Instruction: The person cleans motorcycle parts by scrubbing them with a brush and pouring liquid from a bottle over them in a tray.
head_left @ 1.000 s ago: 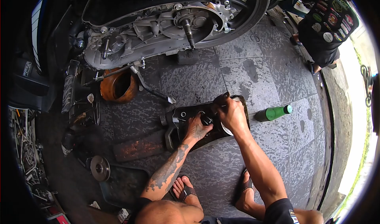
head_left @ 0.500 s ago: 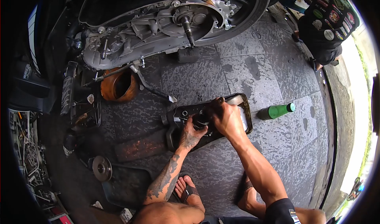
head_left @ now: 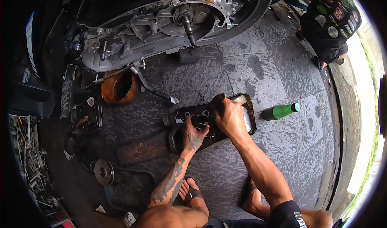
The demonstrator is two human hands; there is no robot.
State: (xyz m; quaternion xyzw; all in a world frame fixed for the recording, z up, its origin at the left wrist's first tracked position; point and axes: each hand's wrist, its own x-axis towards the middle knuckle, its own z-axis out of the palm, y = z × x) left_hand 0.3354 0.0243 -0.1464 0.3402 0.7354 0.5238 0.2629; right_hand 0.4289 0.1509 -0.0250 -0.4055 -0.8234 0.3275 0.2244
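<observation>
Over a black plastic can cut open as a basin [head_left: 250, 107], my left hand [head_left: 194, 134] is wrapped round a dark, round part [head_left: 200, 122]. Its exact kind is hard to make out. My right hand [head_left: 231, 117] is closed just to the right, fingers curled round something dark whose tip [head_left: 219, 99] pokes out above; I cannot tell what it is. The two hands are close together. A green bottle [head_left: 282, 111] lies or leans on the tiles to the right of the basin.
A scooter's opened engine case [head_left: 149, 34] with bare shafts fills the top, beside the rear wheel [head_left: 258, 18]. An orange-brown pot [head_left: 115, 91], a dark tray [head_left: 131, 187] and a metal disc [head_left: 104, 172] are at left. Another person [head_left: 328, 22] is at upper right.
The view has shifted slightly. My left hand and the round part have moved a little away from the right hand, which stays closed over the basin.
</observation>
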